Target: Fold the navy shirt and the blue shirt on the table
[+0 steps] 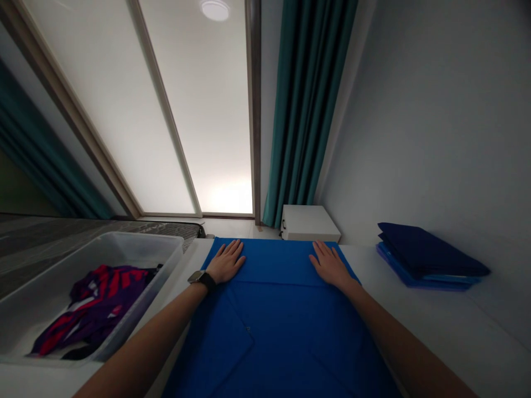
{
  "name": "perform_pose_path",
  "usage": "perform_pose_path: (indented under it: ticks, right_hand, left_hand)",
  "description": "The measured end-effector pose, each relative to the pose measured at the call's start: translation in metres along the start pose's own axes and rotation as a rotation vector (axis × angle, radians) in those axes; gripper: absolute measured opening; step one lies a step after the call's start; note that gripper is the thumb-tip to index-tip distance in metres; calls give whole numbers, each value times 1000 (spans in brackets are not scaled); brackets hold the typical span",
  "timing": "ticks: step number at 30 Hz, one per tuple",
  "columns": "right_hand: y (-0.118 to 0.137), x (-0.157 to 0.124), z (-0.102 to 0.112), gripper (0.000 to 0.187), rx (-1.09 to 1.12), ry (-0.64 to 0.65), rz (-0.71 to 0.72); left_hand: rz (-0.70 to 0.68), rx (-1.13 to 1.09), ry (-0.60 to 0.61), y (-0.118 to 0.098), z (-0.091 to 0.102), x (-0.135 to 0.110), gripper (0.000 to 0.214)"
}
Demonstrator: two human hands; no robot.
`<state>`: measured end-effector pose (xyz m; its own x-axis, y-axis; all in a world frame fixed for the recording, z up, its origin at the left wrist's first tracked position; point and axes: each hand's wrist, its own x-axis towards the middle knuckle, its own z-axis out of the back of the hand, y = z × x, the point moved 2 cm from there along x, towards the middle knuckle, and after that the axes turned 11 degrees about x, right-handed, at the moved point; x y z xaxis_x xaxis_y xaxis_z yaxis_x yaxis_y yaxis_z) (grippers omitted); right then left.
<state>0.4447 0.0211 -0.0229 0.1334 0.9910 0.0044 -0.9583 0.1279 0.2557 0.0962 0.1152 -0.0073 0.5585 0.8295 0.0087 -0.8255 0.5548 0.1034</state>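
A blue cloth [286,320] is spread over the middle of the white table [435,318], its far edge lying near the table's far edge and its near part cut off by the bottom of the view. The left hand [226,262] is laid palm down near the cloth's far left corner, and the right hand [331,266] is placed likewise near the far right corner; both are flat, with fingers extended, and nothing is gripped by either. A crease is seen running across the cloth just below the hands, and a small pale mark is shown left of centre; in the dim light, the cloth appears to be a garment, though this cannot be told for certain. A dark watch [201,279] is worn on the left wrist. To the left, red and purple clothing [99,304] is held in a translucent bin [143,251]. To the right, a folded stack of blue fabric [427,257] is set near the wall [435,121], topped by a dark navy piece.
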Motion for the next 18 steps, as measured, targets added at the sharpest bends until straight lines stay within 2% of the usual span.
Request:
perform_pose_path:
  ticks: [3, 9, 13, 18]
  right_hand:
    - [3, 3, -6, 70, 33, 55, -7]
    - [-6, 4, -11, 72, 22, 46, -27]
    - [-7, 3, -10, 72, 13, 46, -51]
    - [-4, 2, -6, 71, -7, 62, -55]
  left_hand:
    - [30, -9, -24, 10, 0, 1, 63]
    - [151, 25, 12, 32, -5, -2, 64]
    - [211, 43, 3, 31, -6, -3, 67]
    - [206, 54, 37, 29, -3, -3, 70]
